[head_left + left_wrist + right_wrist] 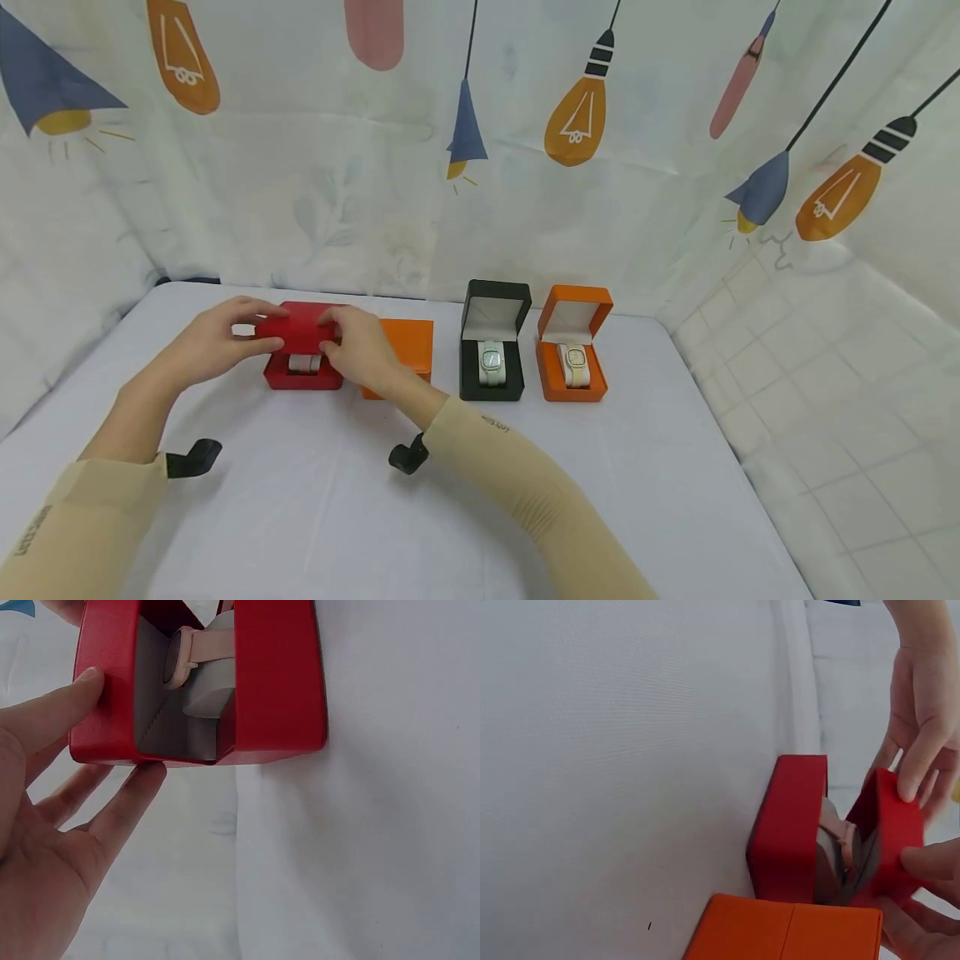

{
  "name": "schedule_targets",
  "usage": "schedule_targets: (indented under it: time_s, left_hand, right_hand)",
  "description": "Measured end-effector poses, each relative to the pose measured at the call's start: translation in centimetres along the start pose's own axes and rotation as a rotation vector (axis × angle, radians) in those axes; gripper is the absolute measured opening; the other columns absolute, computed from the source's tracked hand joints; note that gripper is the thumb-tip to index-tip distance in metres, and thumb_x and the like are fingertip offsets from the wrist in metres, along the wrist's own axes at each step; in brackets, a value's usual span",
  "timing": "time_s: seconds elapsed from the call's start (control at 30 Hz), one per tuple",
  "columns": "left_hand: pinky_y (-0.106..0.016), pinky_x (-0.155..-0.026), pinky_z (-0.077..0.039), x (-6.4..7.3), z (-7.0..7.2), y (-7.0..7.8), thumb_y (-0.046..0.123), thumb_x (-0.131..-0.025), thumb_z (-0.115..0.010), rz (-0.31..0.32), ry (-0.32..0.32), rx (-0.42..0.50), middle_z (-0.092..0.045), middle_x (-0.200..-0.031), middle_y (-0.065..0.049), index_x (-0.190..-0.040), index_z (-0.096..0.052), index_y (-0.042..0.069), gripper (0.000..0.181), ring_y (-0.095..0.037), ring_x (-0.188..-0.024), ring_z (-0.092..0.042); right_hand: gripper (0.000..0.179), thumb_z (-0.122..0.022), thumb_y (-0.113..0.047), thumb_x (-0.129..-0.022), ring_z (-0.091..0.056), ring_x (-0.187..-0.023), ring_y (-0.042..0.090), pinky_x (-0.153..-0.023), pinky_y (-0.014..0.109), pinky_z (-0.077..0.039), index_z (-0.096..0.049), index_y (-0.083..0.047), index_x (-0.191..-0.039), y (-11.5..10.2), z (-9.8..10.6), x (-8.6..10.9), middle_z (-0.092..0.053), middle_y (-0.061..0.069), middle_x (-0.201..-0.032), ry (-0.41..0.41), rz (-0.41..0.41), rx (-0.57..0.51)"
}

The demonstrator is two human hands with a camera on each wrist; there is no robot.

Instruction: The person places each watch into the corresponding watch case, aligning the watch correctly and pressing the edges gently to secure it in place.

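Note:
A red watch box stands partly open at the left of the table, its lid [301, 330] tilted above its base [303, 381]. Inside, a pink-strapped watch [180, 658] is wrapped round a grey cushion [212, 694]. My left hand [219, 337] pinches the lid's left end, thumb on the front and fingers at the side and behind. At the opposite end, my right hand [362, 343] grips the lid between thumb and fingers; part of it shows in the right wrist view. Just right of the base sits a closed orange box [411, 343], partly behind my right hand.
Farther right are an open black box [468, 379] with a pale green watch [491, 361] and an open orange box [553, 383] with a cream watch [575, 363]. A white cloth covers the table [337, 500]. A patterned curtain [300, 167] hangs behind.

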State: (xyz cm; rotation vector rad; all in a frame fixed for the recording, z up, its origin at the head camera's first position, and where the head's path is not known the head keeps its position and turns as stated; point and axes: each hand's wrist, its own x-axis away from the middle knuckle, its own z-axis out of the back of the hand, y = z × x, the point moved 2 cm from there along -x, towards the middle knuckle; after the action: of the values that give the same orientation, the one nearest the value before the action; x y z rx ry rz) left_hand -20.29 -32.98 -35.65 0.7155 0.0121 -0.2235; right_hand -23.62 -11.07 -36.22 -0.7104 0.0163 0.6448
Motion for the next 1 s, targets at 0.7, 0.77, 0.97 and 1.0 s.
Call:
schedule_targets:
  time_s: [0.7, 0.77, 0.97, 1.0]
  left_hand:
    - [-0.059, -0.092, -0.054, 0.22, -0.69, -0.47, 0.023, -0.094, -0.076, 0.023, -0.095, 0.013, -0.041, -0.148, -0.024, -0.139, -0.058, 0.003, 0.052, -0.052, -0.131, -0.041]
    - [-0.059, -0.094, -0.053, 0.21, -0.74, -0.40, 0.025, -0.096, -0.075, 0.023, -0.087, 0.006, -0.042, -0.147, -0.024, -0.138, -0.059, 0.003, 0.051, -0.051, -0.131, -0.042]
    - [-0.065, -0.100, -0.046, 0.19, -0.88, -0.03, 0.029, -0.099, -0.071, 0.006, -0.057, -0.015, -0.044, -0.145, -0.025, -0.136, -0.059, 0.003, 0.048, -0.049, -0.131, -0.041]
    - [-0.065, -0.100, -0.045, 0.19, -0.91, 0.03, 0.029, -0.099, -0.071, 0.003, -0.052, -0.018, -0.044, -0.145, -0.025, -0.136, -0.059, 0.002, 0.047, -0.049, -0.131, -0.041]
  right_hand:
    - [0.022, -0.074, -0.016, -0.096, -0.051, -0.127, 0.008, -0.088, 0.011, -0.049, -0.078, -0.014, -0.117, 0.26, -0.37, 0.90, -0.064, -0.002, -0.129, -0.093, 0.001, 0.135]
    - [0.021, -0.074, -0.016, -0.096, -0.051, -0.126, 0.008, -0.088, 0.011, -0.049, -0.078, -0.013, -0.116, 0.33, -0.36, 0.91, -0.065, -0.002, -0.128, -0.092, 0.016, 0.136]
    - [0.020, -0.075, -0.015, -0.095, -0.054, -0.115, 0.006, -0.082, 0.008, -0.047, -0.077, -0.012, -0.115, 0.69, -0.11, 1.00, -0.065, -0.003, -0.122, -0.106, 0.028, 0.101]
    - [0.020, -0.075, -0.015, -0.095, -0.054, -0.114, 0.006, -0.081, 0.008, -0.047, -0.076, -0.012, -0.115, 0.78, -0.05, 1.04, -0.065, -0.003, -0.122, -0.110, 0.024, 0.093]
